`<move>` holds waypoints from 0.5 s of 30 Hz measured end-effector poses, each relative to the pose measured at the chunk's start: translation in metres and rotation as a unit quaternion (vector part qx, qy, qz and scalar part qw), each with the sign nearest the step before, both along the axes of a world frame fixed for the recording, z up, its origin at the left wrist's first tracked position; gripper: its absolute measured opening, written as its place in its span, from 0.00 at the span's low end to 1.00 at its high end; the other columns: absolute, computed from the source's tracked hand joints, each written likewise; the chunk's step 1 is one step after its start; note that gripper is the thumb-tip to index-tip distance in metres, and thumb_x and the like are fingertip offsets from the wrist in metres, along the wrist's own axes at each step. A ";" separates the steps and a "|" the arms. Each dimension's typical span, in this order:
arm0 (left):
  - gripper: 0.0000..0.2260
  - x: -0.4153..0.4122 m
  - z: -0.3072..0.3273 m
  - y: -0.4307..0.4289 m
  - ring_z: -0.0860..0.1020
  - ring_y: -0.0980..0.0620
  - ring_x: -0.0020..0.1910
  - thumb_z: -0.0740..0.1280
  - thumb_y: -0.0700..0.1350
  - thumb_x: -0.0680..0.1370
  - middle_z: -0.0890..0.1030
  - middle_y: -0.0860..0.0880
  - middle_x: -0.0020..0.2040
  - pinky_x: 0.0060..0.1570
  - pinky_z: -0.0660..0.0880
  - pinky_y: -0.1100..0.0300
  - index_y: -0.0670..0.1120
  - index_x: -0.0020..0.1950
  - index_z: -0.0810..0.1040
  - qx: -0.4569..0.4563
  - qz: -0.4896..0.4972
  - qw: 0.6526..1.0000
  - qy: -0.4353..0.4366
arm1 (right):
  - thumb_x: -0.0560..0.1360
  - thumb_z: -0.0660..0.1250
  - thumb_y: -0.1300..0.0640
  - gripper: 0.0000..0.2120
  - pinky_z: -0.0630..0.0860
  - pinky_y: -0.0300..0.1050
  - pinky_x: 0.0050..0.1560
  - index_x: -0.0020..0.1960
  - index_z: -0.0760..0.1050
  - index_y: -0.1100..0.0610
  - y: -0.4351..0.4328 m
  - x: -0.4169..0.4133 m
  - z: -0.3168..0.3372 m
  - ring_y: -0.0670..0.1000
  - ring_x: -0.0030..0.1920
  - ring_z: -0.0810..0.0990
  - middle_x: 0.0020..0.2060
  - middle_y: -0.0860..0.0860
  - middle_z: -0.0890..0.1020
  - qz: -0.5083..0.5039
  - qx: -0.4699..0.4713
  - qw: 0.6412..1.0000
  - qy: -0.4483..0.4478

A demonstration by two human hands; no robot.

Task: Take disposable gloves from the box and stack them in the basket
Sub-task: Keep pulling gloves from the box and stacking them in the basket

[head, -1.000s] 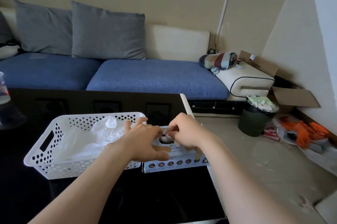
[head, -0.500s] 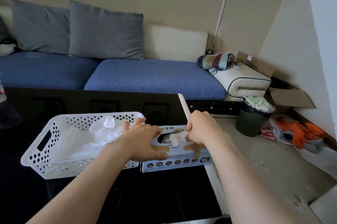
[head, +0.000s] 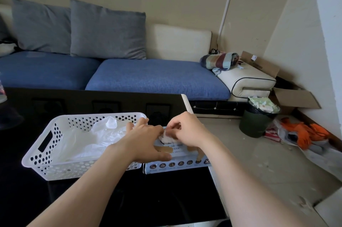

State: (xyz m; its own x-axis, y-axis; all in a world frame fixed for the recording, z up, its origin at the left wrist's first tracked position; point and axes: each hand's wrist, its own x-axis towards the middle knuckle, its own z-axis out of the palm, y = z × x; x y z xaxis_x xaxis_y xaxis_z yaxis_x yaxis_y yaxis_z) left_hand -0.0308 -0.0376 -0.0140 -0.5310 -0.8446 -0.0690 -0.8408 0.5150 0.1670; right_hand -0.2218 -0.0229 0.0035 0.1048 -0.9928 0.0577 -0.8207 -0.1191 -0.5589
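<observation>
Right now, across the black table [head: 166, 199]: white basket [head: 46, 152] at 9 o'clock from the glove box [head: 177, 165], touching it, long axis 9-to-3, gloves [head: 88, 139] already inside. Left hand [head: 146, 139] flat and spread, pinning the box top. Right hand [head: 187, 130] nearest the slot — pinched on a glove [head: 166, 139] emerging there.

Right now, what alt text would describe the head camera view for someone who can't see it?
A person's right hand pinches a white disposable glove from a glove box that the left hand steadies. Beside it, a white perforated basket holds gloves, on a black table.
</observation>
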 end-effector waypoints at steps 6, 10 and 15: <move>0.36 0.001 0.001 0.000 0.57 0.47 0.78 0.67 0.75 0.71 0.78 0.54 0.64 0.70 0.56 0.40 0.55 0.71 0.71 0.003 0.001 1.000 0.005 | 0.82 0.72 0.57 0.07 0.76 0.36 0.52 0.53 0.87 0.47 -0.006 -0.016 0.000 0.41 0.50 0.83 0.47 0.41 0.86 -0.061 -0.050 0.989 -0.125; 0.27 -0.002 -0.001 0.000 0.57 0.46 0.79 0.61 0.75 0.75 0.79 0.55 0.54 0.67 0.57 0.41 0.55 0.60 0.75 -0.004 0.010 1.000 0.025 | 0.76 0.76 0.56 0.12 0.76 0.35 0.49 0.58 0.86 0.45 -0.004 -0.028 -0.003 0.42 0.45 0.83 0.46 0.44 0.85 -0.079 0.004 0.993 -0.089; 0.16 -0.007 0.000 0.001 0.67 0.44 0.71 0.56 0.63 0.84 0.79 0.52 0.51 0.64 0.61 0.42 0.55 0.59 0.76 -0.055 0.032 0.996 0.055 | 0.80 0.76 0.53 0.03 0.75 0.34 0.47 0.47 0.87 0.47 -0.002 -0.030 -0.007 0.40 0.44 0.84 0.41 0.41 0.86 -0.056 -0.059 0.996 -0.042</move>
State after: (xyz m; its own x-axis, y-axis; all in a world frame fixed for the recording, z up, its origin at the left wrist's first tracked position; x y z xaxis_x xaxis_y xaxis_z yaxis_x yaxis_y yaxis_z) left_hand -0.0382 -0.0370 -0.0140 -0.4744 -0.8766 0.0815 -0.8527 0.4805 0.2051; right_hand -0.2518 -0.0251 -0.0032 -0.0171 -0.9838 0.1787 -0.7830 -0.0980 -0.6143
